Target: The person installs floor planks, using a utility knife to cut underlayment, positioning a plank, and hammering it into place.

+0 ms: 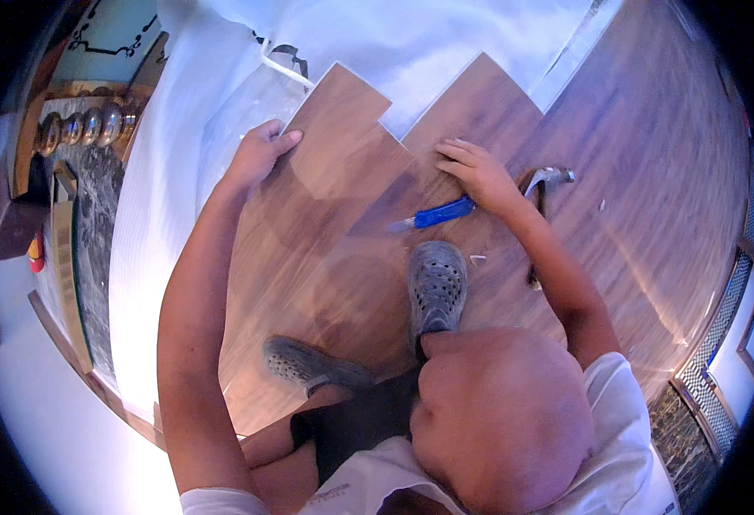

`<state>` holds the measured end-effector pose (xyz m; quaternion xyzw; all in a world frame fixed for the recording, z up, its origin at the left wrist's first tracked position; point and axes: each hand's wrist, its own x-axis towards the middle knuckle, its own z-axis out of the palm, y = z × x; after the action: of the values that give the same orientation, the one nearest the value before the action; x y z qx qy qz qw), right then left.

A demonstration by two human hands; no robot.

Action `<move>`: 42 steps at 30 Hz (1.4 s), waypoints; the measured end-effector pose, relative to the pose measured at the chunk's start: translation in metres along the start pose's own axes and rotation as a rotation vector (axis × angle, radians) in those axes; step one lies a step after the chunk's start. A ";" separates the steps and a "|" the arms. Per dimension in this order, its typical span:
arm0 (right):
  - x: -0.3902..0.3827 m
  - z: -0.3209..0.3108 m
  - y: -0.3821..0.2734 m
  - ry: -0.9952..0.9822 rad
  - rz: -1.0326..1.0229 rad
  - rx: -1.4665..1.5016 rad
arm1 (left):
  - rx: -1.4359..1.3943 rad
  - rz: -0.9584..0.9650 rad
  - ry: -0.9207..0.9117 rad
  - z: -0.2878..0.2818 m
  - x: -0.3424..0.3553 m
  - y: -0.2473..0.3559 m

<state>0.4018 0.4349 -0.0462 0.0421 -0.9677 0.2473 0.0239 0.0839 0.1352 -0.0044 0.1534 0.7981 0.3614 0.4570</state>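
Observation:
My left hand (261, 156) grips the left edge of a wood-look floor plank (334, 107), its thumb on top and its fingers at the edge. That plank has a step-shaped notch at its far right corner. My right hand (480, 176) lies flat, fingers stretched out, on the neighbouring plank (484, 99). Just below the right palm is a blue-handled utility knife (444, 211), its blade end blurred and pointing left. A hammer (548, 176) with a metal head rests on the floor beside the right wrist; the forearm hides part of its handle.
White translucent sheeting (196, 154) spreads beyond the planks' stepped ends. Laid wood-look flooring (634, 172) extends to the right. A small white scrap (477, 257) lies near my grey clog (439, 279). Dark wooden furniture (16, 197) stands at the left, and patterned trim (711, 378) runs along the right.

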 end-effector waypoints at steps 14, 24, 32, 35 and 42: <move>0.053 0.070 -0.117 0.238 0.918 1.782 | -0.051 0.122 -0.008 0.005 -0.008 -0.004; 0.076 0.014 -0.117 0.247 0.722 1.646 | 0.335 -0.195 0.482 -0.062 -0.291 -0.187; 0.082 -0.017 -0.089 0.109 0.690 1.519 | -1.614 -0.366 0.976 0.085 -0.432 -0.364; 0.089 -0.025 -0.062 0.105 0.621 1.555 | -1.872 -0.098 1.139 0.100 -0.399 -0.375; 0.104 -0.021 -0.117 0.025 0.670 1.468 | -1.675 0.313 1.281 0.131 -0.388 -0.456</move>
<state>0.3101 0.3359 0.0345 -0.2484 -0.5193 0.8143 -0.0743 0.4411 -0.3459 -0.1329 -0.3275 0.3582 0.8631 -0.1395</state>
